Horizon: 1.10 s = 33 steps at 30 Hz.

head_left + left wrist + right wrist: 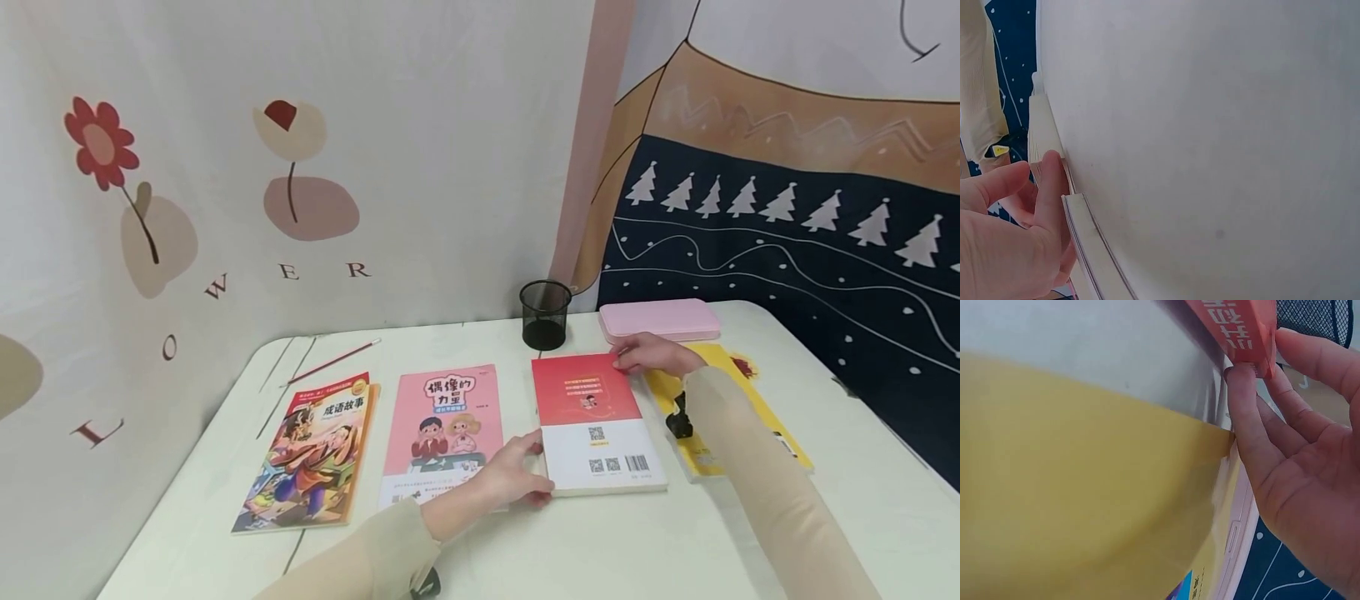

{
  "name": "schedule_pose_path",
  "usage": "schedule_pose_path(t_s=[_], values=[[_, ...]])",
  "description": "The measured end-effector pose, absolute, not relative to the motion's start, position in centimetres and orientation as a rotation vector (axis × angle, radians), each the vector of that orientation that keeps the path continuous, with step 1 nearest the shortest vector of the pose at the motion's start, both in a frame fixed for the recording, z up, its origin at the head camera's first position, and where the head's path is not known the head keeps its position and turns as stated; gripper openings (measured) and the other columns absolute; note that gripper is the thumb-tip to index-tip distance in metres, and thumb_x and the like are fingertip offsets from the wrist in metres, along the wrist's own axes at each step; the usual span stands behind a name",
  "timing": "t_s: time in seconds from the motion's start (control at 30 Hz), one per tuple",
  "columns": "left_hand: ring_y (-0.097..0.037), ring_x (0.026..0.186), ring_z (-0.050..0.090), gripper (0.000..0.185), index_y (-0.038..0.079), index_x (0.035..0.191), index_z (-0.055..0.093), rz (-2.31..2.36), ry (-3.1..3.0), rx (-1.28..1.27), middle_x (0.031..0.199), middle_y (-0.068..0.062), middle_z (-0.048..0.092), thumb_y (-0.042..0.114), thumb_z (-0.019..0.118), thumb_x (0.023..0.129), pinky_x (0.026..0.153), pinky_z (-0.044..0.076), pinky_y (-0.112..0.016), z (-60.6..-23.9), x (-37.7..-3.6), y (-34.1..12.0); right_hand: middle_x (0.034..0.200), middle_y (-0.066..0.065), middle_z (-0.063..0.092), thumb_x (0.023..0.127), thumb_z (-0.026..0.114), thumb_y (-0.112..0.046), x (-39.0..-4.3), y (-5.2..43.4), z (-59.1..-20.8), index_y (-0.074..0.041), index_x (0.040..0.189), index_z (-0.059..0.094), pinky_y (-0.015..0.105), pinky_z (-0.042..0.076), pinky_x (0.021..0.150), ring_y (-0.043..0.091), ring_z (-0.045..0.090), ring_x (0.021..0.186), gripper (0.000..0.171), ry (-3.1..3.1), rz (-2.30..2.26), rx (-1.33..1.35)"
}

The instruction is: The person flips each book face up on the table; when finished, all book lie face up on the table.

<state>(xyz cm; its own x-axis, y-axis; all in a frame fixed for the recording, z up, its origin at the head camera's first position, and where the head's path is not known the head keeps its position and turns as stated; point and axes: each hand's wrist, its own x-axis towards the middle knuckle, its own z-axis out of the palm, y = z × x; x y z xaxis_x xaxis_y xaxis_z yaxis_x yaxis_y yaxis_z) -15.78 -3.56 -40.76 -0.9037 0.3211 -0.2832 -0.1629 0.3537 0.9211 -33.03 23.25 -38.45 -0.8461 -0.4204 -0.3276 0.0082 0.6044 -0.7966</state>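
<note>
A book with a red and white back cover lies face down, showing printed codes. At its near left corner is my left hand, fingers along the left side and thumb by the lower corner. The left wrist view shows that hand against the book's page edge. My right hand grips the far right corner. Seen from the right wrist, the hand pinches the red spine end between thumb and fingers. A yellow book lies under the right forearm.
To the left lie a pink book and an idiom storybook, with a red pencil behind. A black mesh pen holder and a pink case stand along the back. Printed cloth hangs behind the table.
</note>
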Motion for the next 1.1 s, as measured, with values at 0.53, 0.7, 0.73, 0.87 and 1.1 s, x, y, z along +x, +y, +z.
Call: schedule_pose_path(t_s=[0.53,0.7,0.73,0.87,1.1], values=[[-0.019,0.060,0.059,0.076,0.006,0.135,0.028,1.644,2.127,0.139,0.113,-0.009,0.045,-0.008,0.066,0.071,0.052,0.052,-0.029,-40.9,-16.1,-4.0,0.117,0.018,0.042,0.086,0.056,-0.018,-32.6,24.9,-37.1,0.004,0.124,0.036,0.038,0.043,0.086,0.028,0.047,0.099,0.049,2.196,-1.361,-0.388],[-0.021,0.062,0.060,0.069,-0.002,0.131,0.031,1.695,2.034,0.120,0.107,-0.009,0.047,-0.007,0.065,0.071,0.055,0.052,-0.031,-40.8,-16.2,-4.2,0.118,0.015,0.046,0.085,0.058,-0.023,-32.3,25.6,-36.9,0.000,0.125,0.036,0.042,0.037,0.091,0.028,0.045,0.104,0.051,2.195,-1.390,-0.409],[-0.021,0.063,0.060,0.066,-0.004,0.129,0.033,1.695,2.021,0.118,0.105,-0.009,0.048,-0.006,0.065,0.072,0.056,0.052,-0.031,-40.8,-16.2,-4.3,0.118,0.015,0.047,0.085,0.059,-0.024,-32.3,25.7,-36.9,-0.001,0.125,0.036,0.042,0.037,0.092,0.027,0.045,0.104,0.051,2.197,-1.401,-0.404],[-0.019,0.064,0.060,0.055,-0.007,0.122,0.041,1.659,2.014,0.114,0.097,-0.008,0.051,-0.002,0.066,0.074,0.057,0.052,-0.030,-40.8,-16.3,-4.4,0.118,0.015,0.047,0.085,0.059,-0.022,-32.2,26.0,-37.2,-0.001,0.125,0.035,0.043,0.036,0.092,0.028,0.045,0.104,0.051,2.167,-1.478,-0.410],[-0.018,0.069,0.059,0.046,-0.003,0.116,0.046,1.658,2.000,0.103,0.097,-0.007,0.051,0.000,0.066,0.075,0.059,0.052,-0.030,-40.7,-16.1,-4.5,0.120,0.016,0.043,0.086,0.057,-0.017,-32.0,26.0,-37.7,0.001,0.125,0.036,0.036,0.042,0.088,0.027,0.046,0.103,0.048,2.122,-1.588,-0.374]])
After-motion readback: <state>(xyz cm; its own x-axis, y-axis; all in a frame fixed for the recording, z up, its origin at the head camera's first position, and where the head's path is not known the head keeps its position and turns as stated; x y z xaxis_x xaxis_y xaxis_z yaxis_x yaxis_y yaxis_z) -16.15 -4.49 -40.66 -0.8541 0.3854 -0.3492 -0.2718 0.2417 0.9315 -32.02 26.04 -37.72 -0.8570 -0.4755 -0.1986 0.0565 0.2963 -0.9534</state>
